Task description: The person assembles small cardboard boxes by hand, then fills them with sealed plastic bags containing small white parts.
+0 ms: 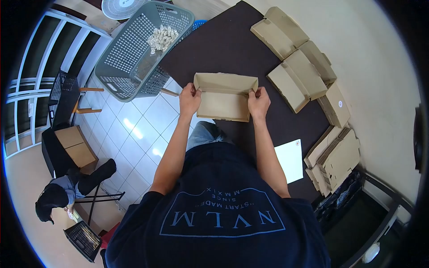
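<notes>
Between my two hands is an open brown cardboard box [223,105], with its inside facing me and its far wall raised. My left hand [190,99] grips the box's left corner, thumb inside and fingers folded outside. At the opposite corner, my right hand [258,102] pinches the right wall in the same way. The box is over the near edge of the dark table [214,40]. I see nothing lying inside it.
Open cardboard boxes [297,80] stand along the table's right side, near a closed box [335,105], flat cardboard pieces [337,158] and a white sheet [289,161]. A grey basket [120,58] holds pale packets [162,39]. Another person [62,192] sits lower left beside a black crate [83,240].
</notes>
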`<move>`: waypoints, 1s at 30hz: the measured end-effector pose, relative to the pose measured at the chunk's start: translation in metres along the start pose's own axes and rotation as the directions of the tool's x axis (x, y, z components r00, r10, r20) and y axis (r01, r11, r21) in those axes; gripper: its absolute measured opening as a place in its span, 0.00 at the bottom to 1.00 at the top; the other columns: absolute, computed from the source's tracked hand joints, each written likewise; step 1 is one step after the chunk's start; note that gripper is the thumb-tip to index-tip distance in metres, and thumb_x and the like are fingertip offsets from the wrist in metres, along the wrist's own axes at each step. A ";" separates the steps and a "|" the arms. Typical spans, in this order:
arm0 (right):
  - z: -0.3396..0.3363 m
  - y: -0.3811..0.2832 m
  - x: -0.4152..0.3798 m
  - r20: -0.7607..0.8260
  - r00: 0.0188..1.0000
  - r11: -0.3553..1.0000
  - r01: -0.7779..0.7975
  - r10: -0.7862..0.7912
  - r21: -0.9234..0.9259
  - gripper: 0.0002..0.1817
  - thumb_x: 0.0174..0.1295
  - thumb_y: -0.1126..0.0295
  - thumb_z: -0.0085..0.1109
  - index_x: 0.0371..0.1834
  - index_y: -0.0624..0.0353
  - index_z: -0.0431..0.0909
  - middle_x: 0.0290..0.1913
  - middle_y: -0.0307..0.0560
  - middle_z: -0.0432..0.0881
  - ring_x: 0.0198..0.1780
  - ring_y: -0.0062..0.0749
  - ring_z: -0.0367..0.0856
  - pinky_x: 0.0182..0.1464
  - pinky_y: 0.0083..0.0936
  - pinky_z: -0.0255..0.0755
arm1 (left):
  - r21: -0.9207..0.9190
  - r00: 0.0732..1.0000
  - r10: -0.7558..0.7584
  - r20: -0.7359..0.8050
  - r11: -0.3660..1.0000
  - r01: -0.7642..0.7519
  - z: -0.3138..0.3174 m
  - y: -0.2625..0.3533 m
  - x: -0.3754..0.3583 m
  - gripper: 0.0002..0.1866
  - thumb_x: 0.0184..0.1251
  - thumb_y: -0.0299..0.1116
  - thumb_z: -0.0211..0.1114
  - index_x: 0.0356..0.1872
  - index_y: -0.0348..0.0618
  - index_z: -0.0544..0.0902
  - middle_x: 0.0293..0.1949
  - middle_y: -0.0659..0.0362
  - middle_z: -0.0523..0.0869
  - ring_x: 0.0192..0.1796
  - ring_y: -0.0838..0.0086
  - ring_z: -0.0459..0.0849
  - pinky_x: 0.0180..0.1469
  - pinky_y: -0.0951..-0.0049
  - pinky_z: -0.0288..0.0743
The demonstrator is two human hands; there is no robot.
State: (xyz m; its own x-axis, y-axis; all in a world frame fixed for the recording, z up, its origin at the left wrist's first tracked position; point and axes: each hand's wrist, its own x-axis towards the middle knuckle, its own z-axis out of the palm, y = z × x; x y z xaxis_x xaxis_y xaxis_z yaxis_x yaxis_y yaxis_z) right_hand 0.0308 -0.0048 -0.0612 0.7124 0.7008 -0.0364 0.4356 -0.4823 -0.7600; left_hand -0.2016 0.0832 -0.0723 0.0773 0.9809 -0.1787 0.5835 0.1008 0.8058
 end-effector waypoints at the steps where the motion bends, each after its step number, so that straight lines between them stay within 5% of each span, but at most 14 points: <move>1: -0.001 0.001 -0.003 0.010 1.000 0.999 -0.015 0.015 0.039 0.12 0.53 0.69 0.66 0.33 0.65 0.74 0.34 0.54 0.83 0.38 0.47 0.83 0.44 0.37 0.75 | -0.002 1.000 0.003 0.002 1.000 -0.003 -0.001 0.004 -0.006 0.10 0.59 0.30 0.66 0.40 0.36 0.80 0.34 0.50 0.83 0.38 0.62 0.84 0.45 0.64 0.78; 3: -0.005 0.003 -0.014 0.016 0.999 0.997 -0.034 0.033 0.076 0.11 0.53 0.70 0.65 0.32 0.65 0.74 0.33 0.55 0.82 0.38 0.49 0.83 0.44 0.37 0.75 | 0.029 0.998 0.044 -0.052 0.999 -0.042 0.000 0.011 -0.022 0.07 0.63 0.28 0.64 0.35 0.33 0.78 0.32 0.52 0.85 0.33 0.70 0.85 0.38 0.69 0.76; 10: -0.019 -0.003 -0.026 -0.043 0.990 0.983 -0.128 0.135 0.128 0.14 0.52 0.75 0.63 0.41 0.62 0.72 0.33 0.54 0.81 0.36 0.50 0.83 0.43 0.40 0.75 | -0.144 0.988 0.111 -0.107 0.982 -0.126 0.024 0.007 -0.033 0.07 0.63 0.27 0.62 0.36 0.32 0.80 0.33 0.48 0.84 0.38 0.63 0.87 0.42 0.68 0.78; 12: -0.020 -0.012 -0.008 -0.021 0.997 0.992 -0.076 0.078 0.097 0.15 0.53 0.74 0.61 0.44 0.61 0.71 0.34 0.55 0.81 0.39 0.53 0.83 0.44 0.45 0.75 | 0.008 0.976 0.173 -0.130 0.985 -0.173 0.028 0.014 -0.006 0.06 0.60 0.25 0.62 0.36 0.32 0.81 0.33 0.46 0.83 0.36 0.57 0.86 0.42 0.64 0.79; 19: -0.010 -0.037 0.089 0.046 0.998 0.999 0.046 -0.046 0.010 0.13 0.57 0.69 0.60 0.43 0.63 0.72 0.37 0.59 0.82 0.44 0.58 0.81 0.48 0.49 0.73 | -0.009 0.932 0.298 -0.205 0.952 -0.306 0.056 0.073 0.111 0.07 0.60 0.25 0.61 0.36 0.32 0.81 0.34 0.45 0.83 0.39 0.54 0.86 0.44 0.61 0.78; 25: -0.006 -0.012 0.164 0.014 1.000 0.999 -0.010 0.011 -0.047 0.15 0.55 0.69 0.60 0.44 0.64 0.77 0.40 0.64 0.83 0.48 0.61 0.80 0.54 0.48 0.72 | 0.135 0.877 0.478 -0.055 0.873 -0.468 0.093 0.111 0.177 0.07 0.58 0.25 0.60 0.35 0.32 0.81 0.33 0.42 0.82 0.39 0.47 0.82 0.44 0.55 0.76; 30: -0.017 -0.001 0.184 0.019 0.998 0.997 -0.052 0.053 -0.054 0.14 0.54 0.72 0.60 0.43 0.66 0.81 0.42 0.63 0.84 0.48 0.59 0.81 0.55 0.44 0.73 | 0.109 0.877 0.479 0.015 0.872 -0.478 0.120 0.130 0.200 0.08 0.59 0.25 0.59 0.37 0.33 0.82 0.35 0.42 0.83 0.41 0.48 0.83 0.46 0.55 0.76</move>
State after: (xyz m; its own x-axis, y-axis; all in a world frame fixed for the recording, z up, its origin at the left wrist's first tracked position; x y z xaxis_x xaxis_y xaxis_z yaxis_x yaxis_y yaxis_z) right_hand 0.1714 0.1154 -0.0562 0.7240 0.6840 -0.0889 0.4270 -0.5456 -0.7211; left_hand -0.0134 0.2721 -0.0710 0.3599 0.9065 0.2208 0.5596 -0.3991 0.7263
